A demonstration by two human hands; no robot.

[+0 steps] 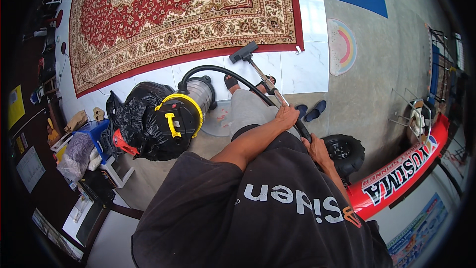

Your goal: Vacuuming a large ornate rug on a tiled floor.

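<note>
My left hand is wrapped around the metal wand of a vacuum cleaner. My right hand grips the black handle end of its hose, lower and to the right. From the wand's far end, a grey floor nozzle rests at the red carpet's edge, where it meets the white tiles. A black hose arcs from there leftward to the vacuum canister, which has a black top, yellow trim and a yellow handle. The patterned carpet lies ahead.
Black plastic bags crowd the canister's left side, near a blue stool. At right are dark slippers, a black wheel and a long red banner-like object. A rainbow mat lies on the grey floor.
</note>
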